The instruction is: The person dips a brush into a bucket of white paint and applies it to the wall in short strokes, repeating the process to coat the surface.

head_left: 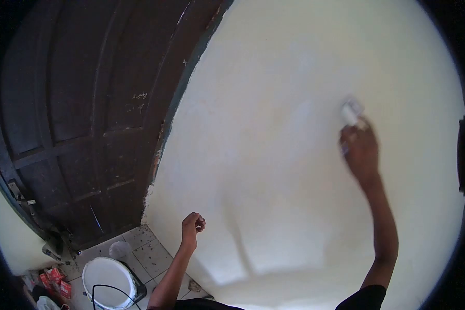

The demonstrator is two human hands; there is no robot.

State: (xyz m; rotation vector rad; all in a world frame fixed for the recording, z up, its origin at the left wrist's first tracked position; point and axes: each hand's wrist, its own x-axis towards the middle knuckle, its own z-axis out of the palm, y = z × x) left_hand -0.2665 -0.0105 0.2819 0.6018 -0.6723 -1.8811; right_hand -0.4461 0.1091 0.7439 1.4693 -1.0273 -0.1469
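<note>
My right hand (360,150) is raised against the pale wall (274,155), its fingers wrapped round what looks like a paintbrush (351,112). The brush is whitish and smeared by motion, so its exact shape is hard to make out. Its head points up and lies at or very near the wall surface. Lower down, my left hand (192,224) hangs in front of the wall with its fingers curled in. Nothing shows in that left hand.
A dark brown panelled door (77,103) with a handle stands at left. On the tiled floor (151,256) are a white-topped bucket (108,281) with a black wire handle, a plastic bag (120,250) and red packets (57,279). A dark object (464,155) is at the right edge.
</note>
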